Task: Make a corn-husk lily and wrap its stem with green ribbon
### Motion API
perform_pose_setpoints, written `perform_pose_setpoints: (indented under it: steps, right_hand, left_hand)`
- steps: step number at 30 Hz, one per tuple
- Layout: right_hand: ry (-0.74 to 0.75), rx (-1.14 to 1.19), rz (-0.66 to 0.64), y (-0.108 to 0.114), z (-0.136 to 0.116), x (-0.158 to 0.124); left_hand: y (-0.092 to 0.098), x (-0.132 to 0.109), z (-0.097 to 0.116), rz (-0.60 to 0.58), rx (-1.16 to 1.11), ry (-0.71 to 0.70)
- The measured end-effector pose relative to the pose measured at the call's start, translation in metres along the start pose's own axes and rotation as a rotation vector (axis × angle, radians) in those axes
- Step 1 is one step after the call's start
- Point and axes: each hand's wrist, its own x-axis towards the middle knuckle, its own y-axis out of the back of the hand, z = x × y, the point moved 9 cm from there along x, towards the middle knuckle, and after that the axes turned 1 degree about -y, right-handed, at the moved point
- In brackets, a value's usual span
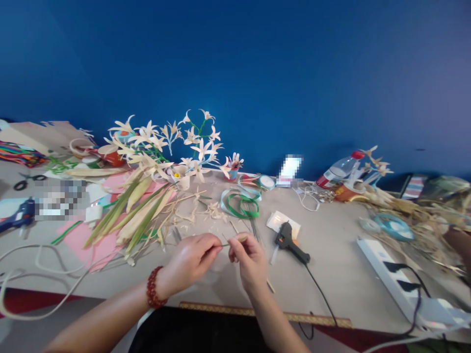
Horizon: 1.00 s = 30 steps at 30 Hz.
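Left hand (195,255) and right hand (253,260) both pinching thin strand (225,244), each grip closed near other, likely for fine control; strand at person's twelve o'clock, above counter (331,255); glue gun (290,242) at hands' three o'clock, presumably for reach

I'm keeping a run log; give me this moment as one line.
left hand: pinching thin strand | right hand: pinching same strand | black glue gun: on table, unheld

Left grip (193,256), right grip (253,259) just apart; both pinching, thumbs to fingers. Right fingers curled. Forearms angled inward.
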Motion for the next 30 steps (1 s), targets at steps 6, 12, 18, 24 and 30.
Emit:
perform_pose_setpoints:
  steps: [6, 12, 18, 24, 30]
  right_hand:
    - [0.008, -0.044, -0.114, -0.005, -0.006, 0.002]
    - [0.17, -0.252, 0.047, -0.005, -0.026, -0.001]
    - [0.175, -0.276, 0.145, 0.0, -0.029, -0.001]
    - [0.017, -0.058, -0.104, -0.009, -0.014, 0.008]
    - [0.07, -0.102, -0.226, -0.017, -0.024, 0.007]
  left_hand:
    - [-0.01, 0.001, -0.006, -0.173, -0.385, 0.205]
    - [-0.002, 0.003, -0.003, -0.003, -0.102, 0.113]
    - [-0.001, 0.001, 0.002, 0.047, 0.064, 0.038]
    - [-0.009, 0.0, -0.013, -0.091, -0.363, 0.247]
    - [-0.018, 0.0, -0.019, -0.199, -0.589, 0.352]
